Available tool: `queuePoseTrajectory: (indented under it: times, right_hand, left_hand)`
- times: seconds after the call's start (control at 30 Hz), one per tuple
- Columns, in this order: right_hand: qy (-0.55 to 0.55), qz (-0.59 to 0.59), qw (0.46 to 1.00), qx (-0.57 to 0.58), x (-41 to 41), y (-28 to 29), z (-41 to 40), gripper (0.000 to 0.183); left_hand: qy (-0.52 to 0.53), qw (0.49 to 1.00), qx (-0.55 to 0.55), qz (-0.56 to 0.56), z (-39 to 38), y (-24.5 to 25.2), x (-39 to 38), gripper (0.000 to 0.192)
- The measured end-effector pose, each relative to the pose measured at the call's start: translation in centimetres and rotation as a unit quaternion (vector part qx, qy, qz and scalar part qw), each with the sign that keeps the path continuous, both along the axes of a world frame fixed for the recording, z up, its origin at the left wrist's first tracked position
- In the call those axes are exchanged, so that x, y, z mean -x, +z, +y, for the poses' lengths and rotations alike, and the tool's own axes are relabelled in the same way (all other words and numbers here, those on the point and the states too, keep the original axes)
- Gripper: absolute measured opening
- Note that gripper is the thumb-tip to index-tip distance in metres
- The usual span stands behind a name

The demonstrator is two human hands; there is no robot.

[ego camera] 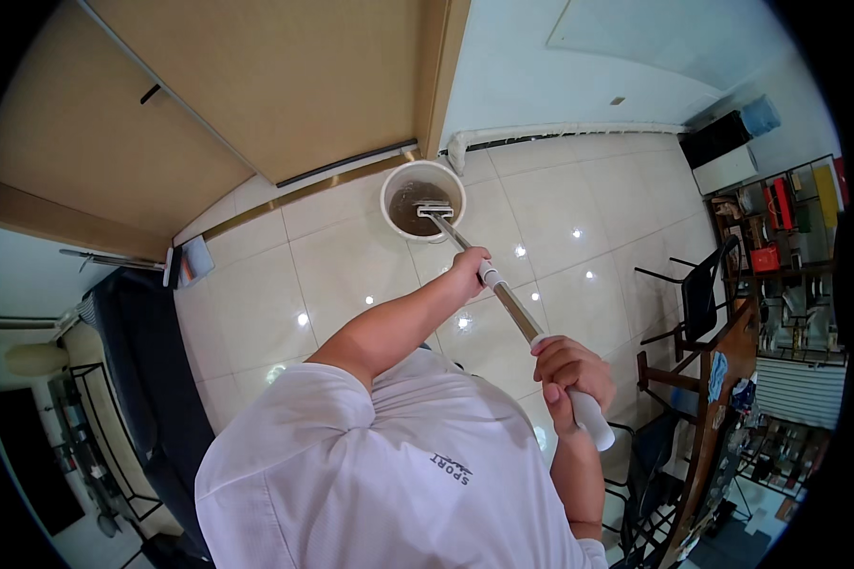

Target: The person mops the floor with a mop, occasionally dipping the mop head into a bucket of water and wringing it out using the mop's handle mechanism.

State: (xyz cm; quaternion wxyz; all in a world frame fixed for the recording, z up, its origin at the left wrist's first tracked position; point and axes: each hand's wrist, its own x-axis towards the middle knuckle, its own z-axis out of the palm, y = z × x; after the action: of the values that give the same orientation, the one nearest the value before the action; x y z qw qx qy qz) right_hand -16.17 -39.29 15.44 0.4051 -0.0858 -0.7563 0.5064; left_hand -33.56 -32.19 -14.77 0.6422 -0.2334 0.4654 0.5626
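Observation:
A metal mop pole [516, 311] runs slantwise down into a white bucket [393, 222]. My left hand [472, 271] is wrapped around the pole near a white collar, above the bucket side. Higher on the pole, my right hand [575, 377] grips its white plastic handle [593, 421], whose rounded end sticks out beyond the palm. The white mop head [435, 211] is inside the bucket, at the surface of murky brown water [409, 206]. Its underside is hidden.
The bucket stands on glossy floor tiles [356, 263], close to a wooden sliding door [292, 85] and a wrapped pipe [457, 151] along the wall. A dark sofa [142, 355] is at left. Black chairs [701, 299], a wooden table [729, 341] and filled shelves are at right.

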Motion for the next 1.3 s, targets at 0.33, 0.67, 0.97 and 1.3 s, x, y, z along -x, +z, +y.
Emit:
queuePoseTrajectory:
  times: [0.33,0.67,0.97,1.3]
  right_hand:
    - [-0.051,0.008,0.999,0.002,-4.8,3.8,-1.1,0.037]
    - [-0.038,-0.075,0.995,-0.06,-5.9,-1.2,-1.5,0.019]
    - [-0.068,-0.089,0.992,-0.057,-7.6,3.1,-1.4,0.031]
    - [-0.055,-0.092,0.993,-0.056,-6.4,2.7,-1.1,0.035]
  left_hand:
    - [-0.001,1.0,-0.018,0.025,-0.4,6.7,-2.3,0.015]
    - [0.022,0.997,-0.018,0.07,0.7,2.3,-0.7,0.011]
    - [0.009,0.997,-0.062,0.054,0.4,7.4,-1.8,0.009]
    - [0.033,0.995,-0.05,0.077,0.7,7.8,-0.3,0.007]
